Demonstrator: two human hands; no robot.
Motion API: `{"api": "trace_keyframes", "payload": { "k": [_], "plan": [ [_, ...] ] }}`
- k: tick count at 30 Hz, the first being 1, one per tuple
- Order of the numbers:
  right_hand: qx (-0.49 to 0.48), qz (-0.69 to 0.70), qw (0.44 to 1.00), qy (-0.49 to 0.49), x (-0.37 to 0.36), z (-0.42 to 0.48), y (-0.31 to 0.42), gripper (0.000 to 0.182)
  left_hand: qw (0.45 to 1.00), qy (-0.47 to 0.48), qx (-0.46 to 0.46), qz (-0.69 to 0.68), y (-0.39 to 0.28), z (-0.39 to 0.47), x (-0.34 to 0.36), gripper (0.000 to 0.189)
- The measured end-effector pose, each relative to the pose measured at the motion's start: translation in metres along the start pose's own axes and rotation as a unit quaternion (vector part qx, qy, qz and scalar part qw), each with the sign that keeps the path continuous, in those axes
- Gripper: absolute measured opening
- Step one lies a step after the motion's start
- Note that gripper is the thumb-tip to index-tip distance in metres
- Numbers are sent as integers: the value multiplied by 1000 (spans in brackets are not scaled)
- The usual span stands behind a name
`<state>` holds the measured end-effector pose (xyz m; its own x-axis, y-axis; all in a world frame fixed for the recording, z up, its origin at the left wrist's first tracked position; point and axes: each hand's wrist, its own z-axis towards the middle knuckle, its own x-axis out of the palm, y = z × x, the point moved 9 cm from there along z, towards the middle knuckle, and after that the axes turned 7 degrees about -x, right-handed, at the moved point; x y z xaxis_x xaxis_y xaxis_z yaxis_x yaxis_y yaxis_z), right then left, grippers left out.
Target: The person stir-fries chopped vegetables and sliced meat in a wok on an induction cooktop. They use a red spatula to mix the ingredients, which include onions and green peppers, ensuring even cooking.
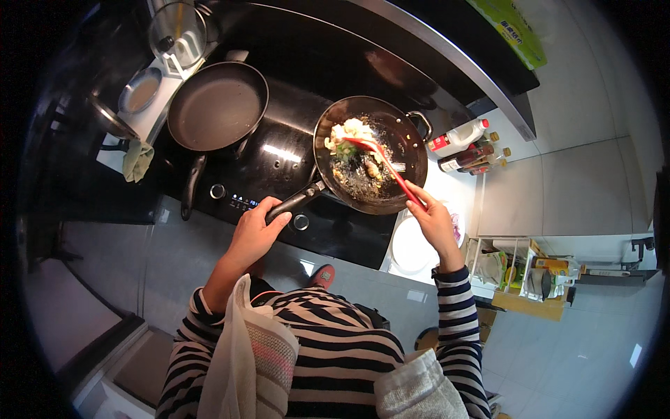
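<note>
My left hand (257,228) grips the black handle (296,201) of a dark wok (413,152) on the right side of the cooktop. In my right hand (432,220) is a red spatula (390,166), its head reaching into the wok against a pale heap of food (353,131). Green pieces (345,151) show at the heap's lower edge. Small browned bits and a glossy film, perhaps oil, cover the wok's floor. A larger brownish piece (372,170) lies near the middle. What the pale food is, I cannot tell.
A frying pan (217,107) sits on the left burner, handle towards me. Several bottles (466,157) stand right of the wok. A white plate (411,245) lies below my right forearm. At left are a bowl (141,91), a glass lid (178,34) and a cloth (137,161).
</note>
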<state>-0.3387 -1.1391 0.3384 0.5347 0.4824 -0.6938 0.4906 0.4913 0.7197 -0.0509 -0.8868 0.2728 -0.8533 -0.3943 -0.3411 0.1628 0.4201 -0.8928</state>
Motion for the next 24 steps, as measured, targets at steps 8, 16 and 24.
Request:
{"api": "trace_keyframes", "payload": {
  "k": [8, 16, 24],
  "plan": [
    [-20, -82, 994, -66, 10, 48, -11, 45, 1000, -6, 19, -3, 0, 1, 0, 30],
    [-37, -306, 948, 81, 4, -14, 34, 51, 1000, -2, 10, -1, 1, 2, 1, 30],
    [13, -400, 906, 138, -88, -53, 85, 47, 1000, 0, 10, -3, -1, 0, 0, 29]
  ]
}}
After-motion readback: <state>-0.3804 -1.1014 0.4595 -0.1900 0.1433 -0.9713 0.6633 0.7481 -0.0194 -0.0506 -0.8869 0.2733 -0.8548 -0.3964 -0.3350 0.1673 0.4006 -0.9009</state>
